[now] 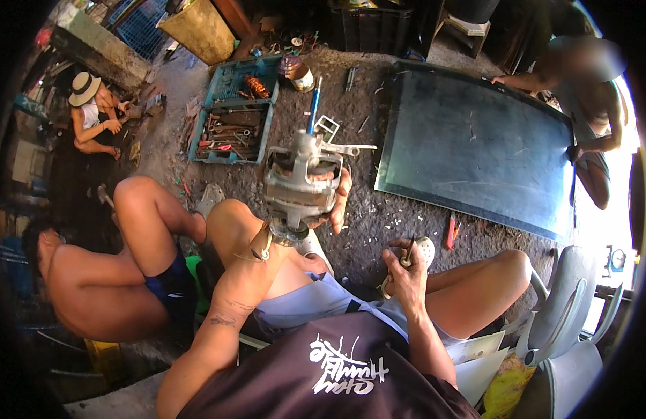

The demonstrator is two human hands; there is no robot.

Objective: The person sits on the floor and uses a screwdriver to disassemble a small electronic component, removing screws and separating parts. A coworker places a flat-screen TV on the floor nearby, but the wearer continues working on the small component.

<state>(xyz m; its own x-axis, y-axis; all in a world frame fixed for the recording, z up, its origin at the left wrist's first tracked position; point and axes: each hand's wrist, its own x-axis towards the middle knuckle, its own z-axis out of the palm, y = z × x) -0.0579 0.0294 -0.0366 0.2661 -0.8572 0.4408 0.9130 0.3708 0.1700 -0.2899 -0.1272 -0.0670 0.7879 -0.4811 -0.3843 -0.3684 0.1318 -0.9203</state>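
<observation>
Metal in the left hand (341,202): fingers bent and parted only a little, wrapped around the right side of a silver-grey motor (302,185); the palm is hidden behind it.
Motor: held up near the left knee, above the ground; cast frame with ribs and rounded brackets, smooth bands around its middle, partly blurred.
Blue rod (314,105): slim, straight, pale-tipped, standing upright at the motor's far end.
Right hand (406,276): fingers curled inward, thumb and forefinger pinching a small brassy piece (406,261) with a dark point; its exact kind is too small to tell.
Pale clog (425,249): smooth, pierced with round holes, just beyond the right hand.
Ground (368,234): dark, rough and gritty, strewn with small white bits.
Red-handled tool (451,232): narrow, lying to the right, near the glass.
Teal tool case (269,133): open plastic, far left of the motor; rusty and steel wrenches in the near half, coppery wire coil (255,86) in the far half.
Glass pane (476,146): broad, dark, glossy, slightly curved at its edges, far right; a co-worker's hand (522,82) touches its far edge.
Plastic chair (567,300): grey, moulded, near right.
</observation>
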